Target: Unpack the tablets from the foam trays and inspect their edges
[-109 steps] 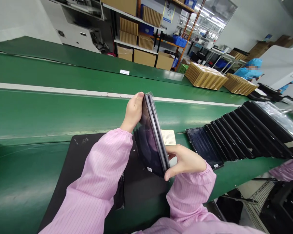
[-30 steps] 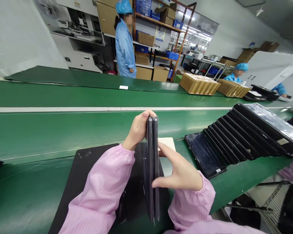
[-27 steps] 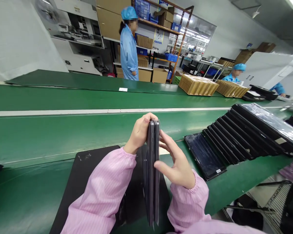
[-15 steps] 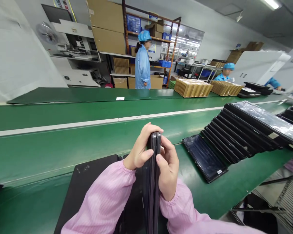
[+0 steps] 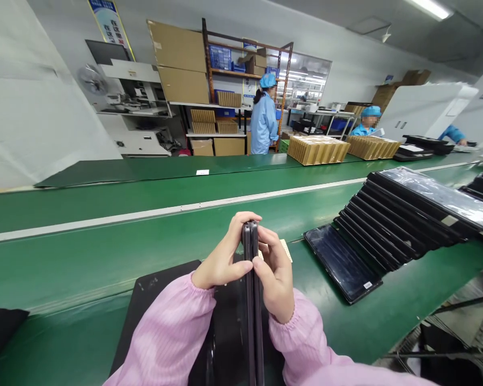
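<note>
Two thin black tablet-like panels (image 5: 253,316) stand on edge, face to face, their narrow rims turned toward me. My left hand (image 5: 224,256) is closed on the pair from the left, fingers curled over the top end and thumb against the rim. From the right, my right hand (image 5: 277,279) grips them too, its thumb tip near the left thumb. Beneath lies a black flat sheet or case (image 5: 161,289), partly covered by my sleeves. Behind my right fingers shows a pale piece with dots (image 5: 285,251), mostly hidden.
A slanted row of black panels (image 5: 402,214) leans at right, topped by a film-covered one. A dark glossy panel (image 5: 342,262) lies before it. Cardboard-divided boxes (image 5: 317,150) stand across the green bench (image 5: 104,257). Two people in blue caps are beyond; another person's arm shows far right.
My view has shifted slightly. Both hands still hold the panel pair, now slightly further left in view. The pale dotted piece has come into view. The standing person appears further right.
</note>
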The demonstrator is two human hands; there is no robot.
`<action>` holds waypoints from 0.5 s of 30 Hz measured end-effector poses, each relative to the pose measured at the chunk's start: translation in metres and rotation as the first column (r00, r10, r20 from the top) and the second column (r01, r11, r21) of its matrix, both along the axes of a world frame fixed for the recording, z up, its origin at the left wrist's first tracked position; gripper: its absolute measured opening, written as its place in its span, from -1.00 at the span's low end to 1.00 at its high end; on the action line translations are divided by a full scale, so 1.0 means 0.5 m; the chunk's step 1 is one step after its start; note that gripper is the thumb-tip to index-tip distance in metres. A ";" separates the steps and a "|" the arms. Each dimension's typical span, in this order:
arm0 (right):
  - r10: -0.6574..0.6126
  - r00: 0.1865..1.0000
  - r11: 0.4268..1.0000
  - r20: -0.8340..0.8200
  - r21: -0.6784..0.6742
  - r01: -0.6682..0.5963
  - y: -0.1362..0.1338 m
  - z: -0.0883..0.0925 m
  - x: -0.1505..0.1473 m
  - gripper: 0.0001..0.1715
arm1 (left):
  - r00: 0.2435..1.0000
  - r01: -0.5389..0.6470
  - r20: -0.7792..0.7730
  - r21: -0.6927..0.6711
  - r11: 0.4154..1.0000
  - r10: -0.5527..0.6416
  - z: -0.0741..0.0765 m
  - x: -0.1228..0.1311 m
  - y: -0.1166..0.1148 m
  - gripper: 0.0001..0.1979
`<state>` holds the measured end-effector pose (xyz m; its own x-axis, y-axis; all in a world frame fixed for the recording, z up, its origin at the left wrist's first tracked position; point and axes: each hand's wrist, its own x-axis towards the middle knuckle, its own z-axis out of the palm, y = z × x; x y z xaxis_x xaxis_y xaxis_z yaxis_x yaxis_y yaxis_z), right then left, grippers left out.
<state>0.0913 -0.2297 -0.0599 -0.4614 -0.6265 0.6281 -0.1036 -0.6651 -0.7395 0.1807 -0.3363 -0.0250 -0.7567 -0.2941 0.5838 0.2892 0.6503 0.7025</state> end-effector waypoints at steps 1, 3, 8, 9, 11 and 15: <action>0.002 1.000 1.000 -0.021 0.008 -0.002 -0.001 0.000 -0.003 -0.57 | 1.000 0.006 0.017 0.007 1.000 -0.006 0.001 0.002 -0.001 -0.29; 0.040 0.997 0.999 -0.062 0.022 -0.039 -0.001 0.001 -0.010 -0.54 | 0.999 0.023 0.032 0.026 0.999 -0.023 0.003 0.007 -0.003 -0.27; 0.118 0.986 0.993 -0.116 -0.002 -0.119 -0.001 0.007 -0.027 -0.45 | 0.992 0.092 0.082 0.029 0.995 -0.094 0.003 0.018 -0.011 -0.21; 0.109 0.987 0.994 -0.115 0.007 -0.109 -0.001 0.009 -0.028 -0.45 | 0.991 0.094 0.092 0.019 0.995 -0.095 0.004 0.018 -0.012 -0.20; 0.086 0.992 0.996 -0.094 0.031 -0.083 0.002 0.011 -0.027 -0.46 | 0.992 0.088 0.095 0.009 0.996 -0.089 0.006 0.017 -0.012 -0.22; 0.001 0.999 1.000 0.041 0.018 -0.002 0.012 0.020 -0.021 -0.68 | 0.995 0.089 0.050 -0.029 0.996 -0.087 0.006 0.002 0.005 -0.25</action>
